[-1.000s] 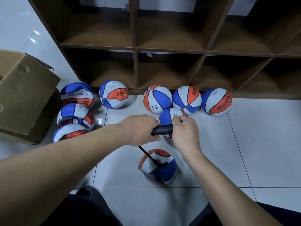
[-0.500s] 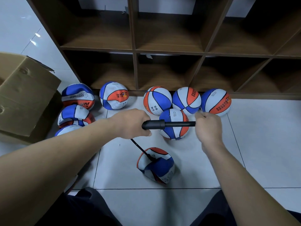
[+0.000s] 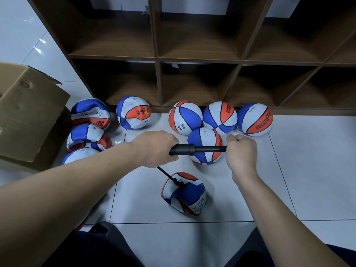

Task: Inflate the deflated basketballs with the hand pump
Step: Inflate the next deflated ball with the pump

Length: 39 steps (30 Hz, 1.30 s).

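Head view of a tiled floor (image 3: 308,170) in front of a dark wooden shelf (image 3: 198,60) with open compartments. The left hand (image 3: 154,149) is wrapped around the barrel of a black pump (image 3: 183,149), held level above the floor; the right hand (image 3: 240,151) is closed around the handle end, and the thin rod (image 3: 210,148) shows between barrel and fist. A black hose (image 3: 167,175) runs down from beneath the left hand to the near ball (image 3: 184,193), a crumpled red, white and blue basketball on the floor between the forearms; its lower right panel carries partly readable letters beginning "CH". Just beyond the pump sits a round ball (image 3: 205,145) with small illegible print on its white panel. Behind it, along the shelf base, three round balls: a middle ball (image 3: 185,118) with dark Chinese characters on white, too small to read; a second ball (image 3: 220,116) with print on its red panel; a right ball (image 3: 254,119) with white characters on red. Farther left, a dented ball (image 3: 133,112) bears a small coloured emblem on red. At far left three flattened balls are stacked beside a cardboard box (image 3: 28,112): the top ball (image 3: 90,113) reads "CHILDREN", seen upside down, with large red letters below that are unclear; a lower ball (image 3: 88,136) and a bottom ball (image 3: 81,154) are partly hidden.
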Motion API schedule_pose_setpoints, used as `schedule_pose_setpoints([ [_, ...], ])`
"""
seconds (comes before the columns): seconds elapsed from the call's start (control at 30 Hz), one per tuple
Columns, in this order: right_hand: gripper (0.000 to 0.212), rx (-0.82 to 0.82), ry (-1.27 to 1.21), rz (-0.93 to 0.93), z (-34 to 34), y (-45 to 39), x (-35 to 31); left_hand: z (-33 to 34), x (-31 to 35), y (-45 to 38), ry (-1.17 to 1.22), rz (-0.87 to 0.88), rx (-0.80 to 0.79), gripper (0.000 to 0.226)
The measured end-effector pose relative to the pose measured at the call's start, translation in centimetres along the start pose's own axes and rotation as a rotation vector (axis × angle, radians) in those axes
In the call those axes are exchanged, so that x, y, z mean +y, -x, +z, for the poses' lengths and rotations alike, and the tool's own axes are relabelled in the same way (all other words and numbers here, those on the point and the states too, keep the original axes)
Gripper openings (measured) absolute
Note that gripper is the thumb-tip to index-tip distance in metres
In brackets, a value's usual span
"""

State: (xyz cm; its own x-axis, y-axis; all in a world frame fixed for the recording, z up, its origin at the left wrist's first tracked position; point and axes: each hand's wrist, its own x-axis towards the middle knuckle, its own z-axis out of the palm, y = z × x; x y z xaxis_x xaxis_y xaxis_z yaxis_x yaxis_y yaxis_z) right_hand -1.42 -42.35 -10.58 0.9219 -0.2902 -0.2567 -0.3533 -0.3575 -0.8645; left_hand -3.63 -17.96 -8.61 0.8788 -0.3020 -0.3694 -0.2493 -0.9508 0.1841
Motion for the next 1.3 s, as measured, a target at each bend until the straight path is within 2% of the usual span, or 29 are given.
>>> schedule_pose_setpoints([
  [0.37,0.037,-0.05,0.025,-0.057,2.2,1.3,0.7,-0.1,1.0,0.1,-0.033,0.017,0.002,0.021],
  [0.63,0.044,-0.126,0.053,-0.122,3.5,2.9,0.3,-0.1,1.9,0.4,0.008,0.018,-0.003,0.033],
  [0.93,0.045,-0.149,0.043,-0.141,3.8,3.2,-0.1,-0.1,2.3,0.1,0.016,0.057,0.021,0.024],
  [1.3,0.046,-0.175,0.068,-0.131,3.4,2.3,0.4,-0.2,2.3,0.0,0.049,0.057,-0.008,0.026],
])
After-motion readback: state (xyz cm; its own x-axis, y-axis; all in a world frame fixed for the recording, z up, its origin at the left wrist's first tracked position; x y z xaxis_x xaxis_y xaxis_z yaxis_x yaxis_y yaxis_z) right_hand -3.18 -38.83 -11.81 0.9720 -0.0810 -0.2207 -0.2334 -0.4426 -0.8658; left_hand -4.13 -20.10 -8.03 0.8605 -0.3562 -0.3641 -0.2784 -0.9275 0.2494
